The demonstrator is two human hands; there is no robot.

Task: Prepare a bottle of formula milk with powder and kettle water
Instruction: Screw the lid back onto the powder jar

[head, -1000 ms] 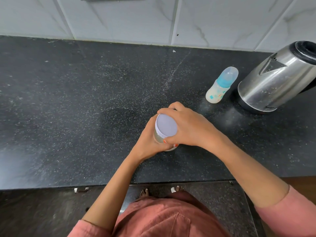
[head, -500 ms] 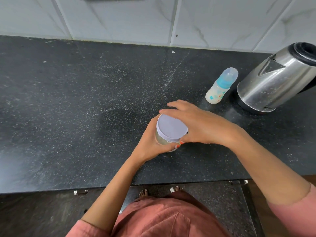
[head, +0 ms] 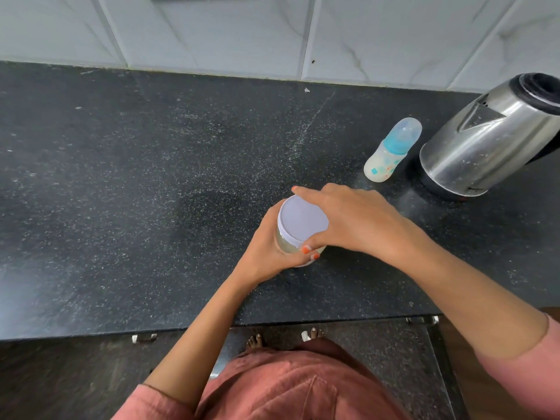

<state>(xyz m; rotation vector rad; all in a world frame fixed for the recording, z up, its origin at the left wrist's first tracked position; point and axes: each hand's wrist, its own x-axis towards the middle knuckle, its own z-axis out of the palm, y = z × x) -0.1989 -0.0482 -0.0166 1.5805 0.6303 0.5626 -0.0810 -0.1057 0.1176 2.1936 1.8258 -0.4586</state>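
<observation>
- Two hands meet on one jar (head: 285, 242). The left hand (head: 266, 247) curls round its side and pins it upright on the counter, while the right hand (head: 354, 219) arches over the top with its fingers and thumb hooked on the rim of the lid (head: 303, 218).
- That split looks made for twisting: one hand braces the body so it cannot spin, and the other turns the cap. I cannot tell which way it is turning.
- Presumably this jar holds the powder. The little of its wall that shows is clear and pale, with a smooth round side. The lid is a flat lavender disc, matte plastic with a shallow skirt.
- Up and to the right, well apart from the hands, stands the baby bottle (head: 391, 153). It has a milky white body with small printed shapes, a blue collar and a cloudy domed cap in place. Whether it holds anything I cannot tell.
- Just beside the bottle sits the kettle (head: 491, 137), with a brushed steel barrel, a black rim and a black base. The two sit together, probably so pouring needs only a short reach.
- Everything rests on a black speckled stone countertop (head: 151, 192), polished and dusted with fine pale grit.
- Behind it rise glossy white tiles (head: 212, 31) veined like marble.
</observation>
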